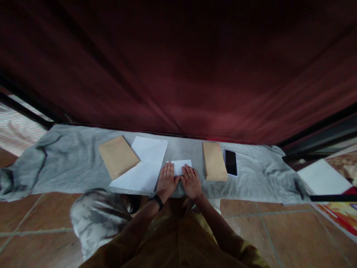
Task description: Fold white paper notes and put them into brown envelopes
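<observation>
Both my hands lie flat, fingers stretched out, on a small folded white paper (182, 166) on a grey cloth (69, 160) spread over the floor. My left hand (166, 180), with a dark band at the wrist, covers the paper's left side. My right hand (191, 181) covers its lower right part. Left of the hands lies a stack of white sheets (145, 163) with a brown envelope (118, 156) resting partly on it. A pile of brown envelopes (214, 160) lies to the right, with a dark phone (230, 162) beside it.
A dark red curtain (178, 67) hangs close behind the cloth. A grey-white bundle (95, 216) sits on the brown tiled floor (33, 223) by my left knee. A white sheet (323, 178) and colourful printed material (340, 212) lie at the far right.
</observation>
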The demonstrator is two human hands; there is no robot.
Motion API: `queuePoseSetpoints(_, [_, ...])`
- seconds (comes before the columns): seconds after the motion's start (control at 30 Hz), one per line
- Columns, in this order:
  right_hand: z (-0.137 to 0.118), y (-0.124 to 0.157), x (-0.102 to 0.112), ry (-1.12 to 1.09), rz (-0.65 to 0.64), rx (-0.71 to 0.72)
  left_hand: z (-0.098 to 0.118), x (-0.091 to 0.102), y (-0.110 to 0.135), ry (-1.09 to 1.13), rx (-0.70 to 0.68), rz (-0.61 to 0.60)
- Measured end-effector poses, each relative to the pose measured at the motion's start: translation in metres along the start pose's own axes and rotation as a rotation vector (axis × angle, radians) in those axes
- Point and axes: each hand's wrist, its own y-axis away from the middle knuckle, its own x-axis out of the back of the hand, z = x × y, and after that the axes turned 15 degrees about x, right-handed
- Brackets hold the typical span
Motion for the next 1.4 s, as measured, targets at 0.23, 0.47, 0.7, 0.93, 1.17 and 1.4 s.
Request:
queuePoseSetpoints(0.23, [0.004,0.014,0.002,0.081,0.024,-0.128,-0.001,-0.004,0.0,0.004,-0.009,0.044])
queuePoseSetpoints(0.47, [0.002,0.019,0.006,0.087,-0.019,-0.17,-0.001,-0.001,-0.001,-0.01,0.0,0.006])
queuePoseSetpoints(0.7, [0.004,0.028,0.01,0.109,0.006,-0.151,-0.001,-0.002,0.0,0.025,0.0,0.021])
queuePoseSetpoints(0.93, [0.004,0.03,0.009,0.11,0.031,-0.152,0.002,0.003,0.0,0.058,-0.026,0.045])
queuePoseSetpoints(1.17, [0.003,0.029,0.01,0.1,0.023,-0.16,0.01,0.01,0.019,0.048,-0.303,-0.061])
queuePoseSetpoints(1.4, [0.003,0.028,0.013,0.077,0.015,-0.177,0.004,0.006,0.03,0.014,-0.332,-0.084])
